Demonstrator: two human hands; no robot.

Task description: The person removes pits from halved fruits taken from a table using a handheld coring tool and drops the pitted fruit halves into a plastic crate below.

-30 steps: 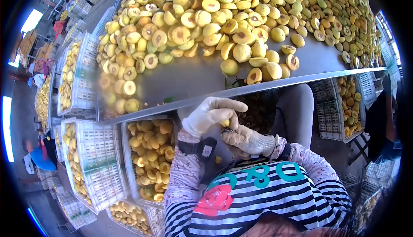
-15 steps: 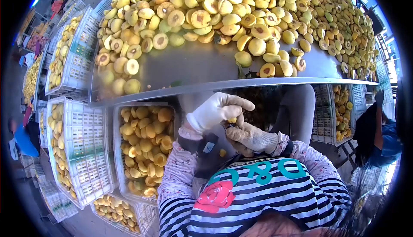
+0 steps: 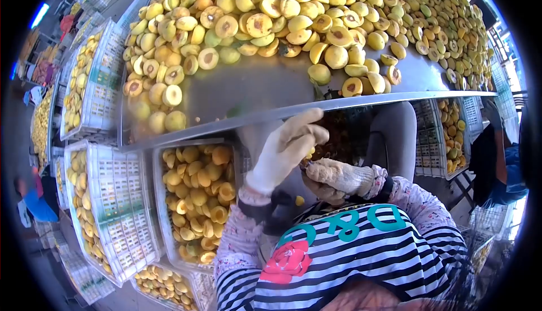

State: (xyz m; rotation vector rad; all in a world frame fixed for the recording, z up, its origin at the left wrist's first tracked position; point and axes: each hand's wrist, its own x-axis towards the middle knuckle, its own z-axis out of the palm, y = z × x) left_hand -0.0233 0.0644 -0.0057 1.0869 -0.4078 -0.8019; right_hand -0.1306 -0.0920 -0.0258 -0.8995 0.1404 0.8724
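My left hand (image 3: 287, 148), in a white glove, is raised below the metal table's edge, its fingers bent round a small piece of yellow peach (image 3: 310, 152) that is mostly hidden. Close beside it, my right hand (image 3: 334, 177) wears a beige knitted glove with the fingers curled closed. Something small and dark shows at its fingertips, too hidden to name. Halved yellow peaches (image 3: 259, 25), several with brown centres, are heaped on the metal table (image 3: 254, 82) in front of me. A small yellow piece (image 3: 299, 201) lies below my hands, near my lap.
A crate of peach halves (image 3: 197, 198) stands close at my left, beside a white slatted crate (image 3: 121, 209). Another filled crate (image 3: 432, 141) is under the table at right. A person in blue (image 3: 511, 170) is at far right; another person (image 3: 39, 201) is at far left.
My left hand has moved slightly left and turned, its fingers now pointing more upward. My right hand has shifted a little right and stays near it. The view has tilted slightly.
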